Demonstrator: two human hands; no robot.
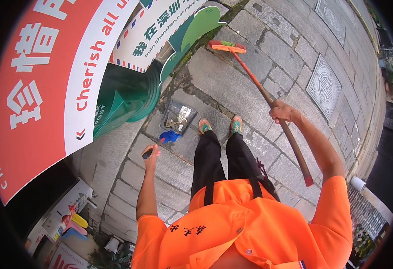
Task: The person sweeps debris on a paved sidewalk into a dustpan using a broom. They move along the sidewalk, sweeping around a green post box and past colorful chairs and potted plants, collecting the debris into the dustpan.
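My right hand (282,111) is closed around the long wooden handle of a broom (261,87). Its orange head with red and green bristles touches the paving ahead, left of that hand. At lower left my left hand (151,151) grips the handle of a long-handled dustpan (165,117), whose black end sticks out below the fist. The dark pan rests on the stones just left of my feet. Inside lie a whitish scrap (184,112) and some brownish litter (173,123). A crumpled blue piece of plastic or cloth (171,136) sits by the pan, around the handle.
Grey stone paving (219,74) spreads underfoot, with patterned metal covers (323,87) at right. A large red and white sign panel (48,89) and a green post-box-like structure (129,98) stand close on the left. Mossy growth (185,67) lines their base. Planters and a brick wall (362,210) edge the right.
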